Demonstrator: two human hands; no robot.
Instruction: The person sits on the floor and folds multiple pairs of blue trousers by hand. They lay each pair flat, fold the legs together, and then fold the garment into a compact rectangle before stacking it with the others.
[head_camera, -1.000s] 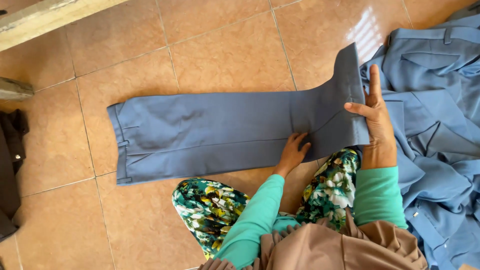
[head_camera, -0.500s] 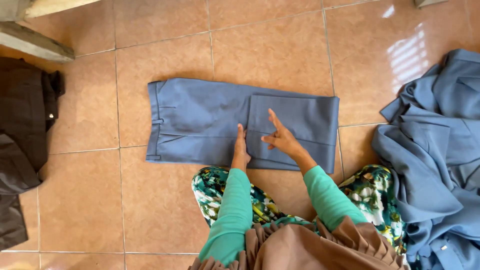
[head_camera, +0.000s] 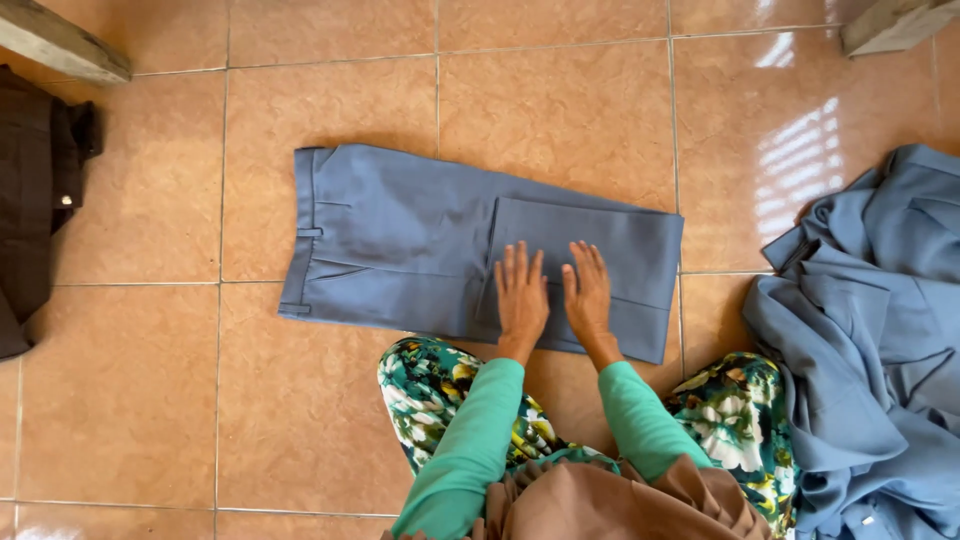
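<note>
A pair of grey-blue trousers (head_camera: 400, 240) lies flat on the tiled floor, waistband to the left, with the leg ends folded back over the middle. My left hand (head_camera: 521, 296) and my right hand (head_camera: 587, 292) rest side by side, palms down and fingers spread, on the folded-over part. Neither hand grips the cloth. My green sleeves and floral-patterned knees show below.
A heap of grey-blue garments (head_camera: 870, 340) lies at the right. Dark brown clothing (head_camera: 35, 200) lies at the left edge. Wooden beams sit at the top left (head_camera: 60, 45) and top right (head_camera: 895, 22). The floor is glossy orange tile (head_camera: 130, 400).
The trouser legs were stretched out to the right, then folded back over the middle. Both hands have come together flat on the fold. The view has shifted left.
</note>
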